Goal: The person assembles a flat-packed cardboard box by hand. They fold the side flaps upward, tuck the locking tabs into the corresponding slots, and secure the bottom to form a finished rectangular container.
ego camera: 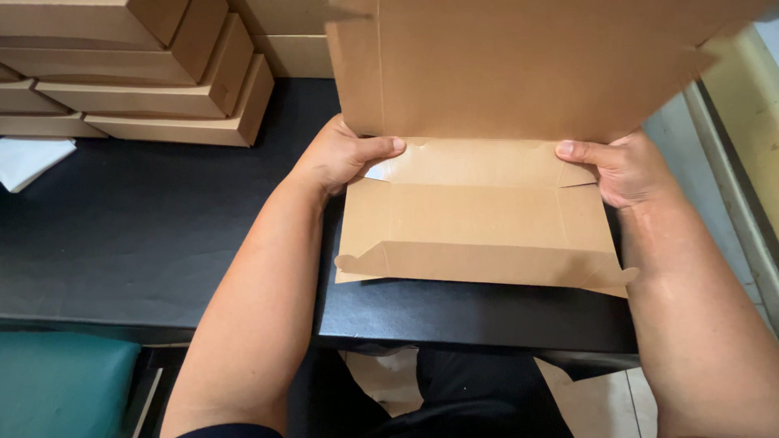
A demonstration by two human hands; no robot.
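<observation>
**Both hands fold a flat box**

The left hand (pixel 341 156) and right hand (pixel 623 169) grip the two ends of a brown cardboard box (pixel 479 212) lying on a black table (pixel 146 235). Each thumb presses down on the inner fold, the other fingers hidden behind the panel. Between the grips runs the crease; above them the big flap stands upright, below them the front wall lies half raised. Left of the left hand, well apart, finished boxes (pixel 154 81) are stacked, with a white sheet (pixel 28 158) beside them.
</observation>
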